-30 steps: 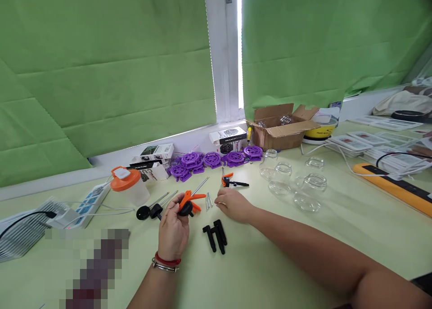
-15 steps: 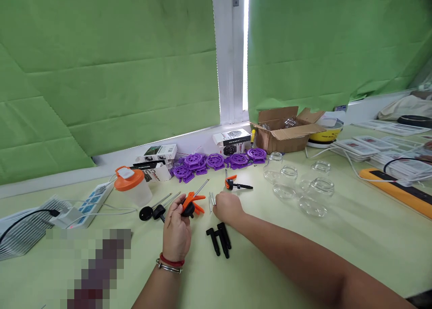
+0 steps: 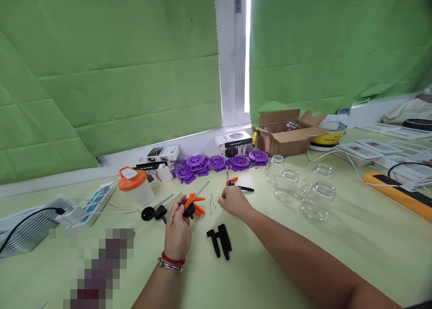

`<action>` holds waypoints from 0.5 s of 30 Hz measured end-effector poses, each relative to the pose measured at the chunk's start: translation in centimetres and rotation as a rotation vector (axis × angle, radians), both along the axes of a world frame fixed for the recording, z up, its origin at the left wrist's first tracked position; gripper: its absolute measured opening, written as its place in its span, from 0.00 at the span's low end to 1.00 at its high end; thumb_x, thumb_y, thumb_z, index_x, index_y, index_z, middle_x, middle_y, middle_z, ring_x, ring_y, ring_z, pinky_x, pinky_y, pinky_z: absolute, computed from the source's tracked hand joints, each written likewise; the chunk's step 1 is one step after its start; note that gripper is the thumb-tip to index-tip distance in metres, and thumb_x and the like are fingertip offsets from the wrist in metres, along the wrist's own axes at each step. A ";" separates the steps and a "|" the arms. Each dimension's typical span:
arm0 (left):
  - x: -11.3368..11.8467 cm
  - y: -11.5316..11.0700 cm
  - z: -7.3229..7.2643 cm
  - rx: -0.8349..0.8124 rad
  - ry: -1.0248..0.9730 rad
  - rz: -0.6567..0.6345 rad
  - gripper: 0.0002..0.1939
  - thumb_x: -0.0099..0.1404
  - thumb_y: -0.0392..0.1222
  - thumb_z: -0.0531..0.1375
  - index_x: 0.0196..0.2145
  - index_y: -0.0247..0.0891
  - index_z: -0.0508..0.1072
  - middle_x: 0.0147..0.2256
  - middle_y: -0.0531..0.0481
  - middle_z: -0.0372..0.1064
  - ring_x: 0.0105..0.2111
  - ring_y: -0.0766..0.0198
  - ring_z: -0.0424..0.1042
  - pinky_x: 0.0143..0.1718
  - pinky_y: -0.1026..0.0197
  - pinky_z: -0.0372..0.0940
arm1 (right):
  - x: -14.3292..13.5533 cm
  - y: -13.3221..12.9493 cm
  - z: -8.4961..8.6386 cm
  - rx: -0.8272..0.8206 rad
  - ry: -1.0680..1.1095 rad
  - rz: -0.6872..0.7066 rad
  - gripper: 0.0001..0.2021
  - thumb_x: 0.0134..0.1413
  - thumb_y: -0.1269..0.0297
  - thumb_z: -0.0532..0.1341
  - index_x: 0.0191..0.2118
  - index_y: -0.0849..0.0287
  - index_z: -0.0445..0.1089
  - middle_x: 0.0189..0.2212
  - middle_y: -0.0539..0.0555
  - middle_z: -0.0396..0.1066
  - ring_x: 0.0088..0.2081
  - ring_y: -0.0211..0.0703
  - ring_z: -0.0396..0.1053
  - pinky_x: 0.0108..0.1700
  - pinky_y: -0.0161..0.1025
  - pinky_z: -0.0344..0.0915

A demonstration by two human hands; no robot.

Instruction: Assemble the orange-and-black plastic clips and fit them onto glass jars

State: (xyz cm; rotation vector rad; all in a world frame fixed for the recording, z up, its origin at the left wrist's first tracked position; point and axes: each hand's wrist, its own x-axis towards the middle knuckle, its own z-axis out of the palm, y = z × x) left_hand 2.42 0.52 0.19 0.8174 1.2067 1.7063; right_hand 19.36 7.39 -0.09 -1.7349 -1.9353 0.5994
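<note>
As we pinch the orange and black clip [image 3: 191, 203] with our left hand [image 3: 178, 230], its thumb and fingers are bent in, and the clip sits at their tips. Just right of it lie thin metal pins [image 3: 211, 205]. Our right hand [image 3: 235, 203] is curled up beside them, but we can't tell if it pinches one. Black sticks [image 3: 223, 246] lie below the right hand, and purple wheels [image 3: 216, 163] lie above it.

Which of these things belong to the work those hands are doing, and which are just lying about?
Seemingly in use:
- orange-and-black piece, held by the left hand
- metal pins, beside the right hand
- probably the black handles nearby

Seemingly just lying about:
- orange-lidded cup
- power strip
- cardboard box

Purple wheels: can't tell.
</note>
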 end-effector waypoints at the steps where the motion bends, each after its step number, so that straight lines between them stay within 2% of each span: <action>1: 0.0 0.0 -0.1 0.000 0.002 -0.003 0.14 0.62 0.42 0.52 0.45 0.42 0.70 0.57 0.45 0.62 0.56 0.57 0.62 0.56 0.53 0.60 | 0.4 0.1 0.1 -0.005 0.028 0.006 0.04 0.44 0.69 0.58 0.24 0.62 0.69 0.26 0.56 0.73 0.28 0.39 0.69 0.25 0.31 0.57; 4: 0.0 0.0 -0.2 0.009 -0.026 -0.021 0.13 0.63 0.43 0.53 0.44 0.43 0.71 0.57 0.46 0.62 0.57 0.58 0.61 0.55 0.56 0.60 | 1.9 0.5 0.4 -0.052 0.228 0.004 0.05 0.44 0.70 0.57 0.29 0.61 0.68 0.24 0.53 0.72 0.25 0.37 0.69 0.24 0.30 0.59; 7: 0.3 -0.2 -0.1 0.010 -0.054 -0.034 0.13 0.62 0.43 0.55 0.44 0.42 0.71 0.56 0.46 0.63 0.56 0.58 0.62 0.54 0.57 0.61 | 3.5 0.7 1.2 -0.069 0.516 0.009 0.04 0.40 0.72 0.56 0.27 0.60 0.66 0.19 0.49 0.68 0.23 0.37 0.69 0.23 0.31 0.61; 12: 1.5 -1.2 0.5 -0.004 -0.097 -0.150 0.17 0.61 0.45 0.58 0.47 0.39 0.71 0.56 0.43 0.62 0.53 0.57 0.65 0.51 0.56 0.63 | 5.0 -1.1 4.6 0.051 0.789 0.124 0.04 0.38 0.71 0.57 0.26 0.60 0.65 0.18 0.45 0.64 0.20 0.34 0.63 0.22 0.30 0.60; 15: 2.4 -1.9 0.6 -0.032 -0.122 -0.244 0.18 0.61 0.46 0.58 0.49 0.41 0.70 0.57 0.45 0.61 0.55 0.58 0.63 0.55 0.57 0.59 | 4.4 -2.8 6.1 0.035 0.801 0.228 0.04 0.39 0.70 0.58 0.27 0.60 0.67 0.16 0.44 0.60 0.18 0.31 0.58 0.20 0.30 0.56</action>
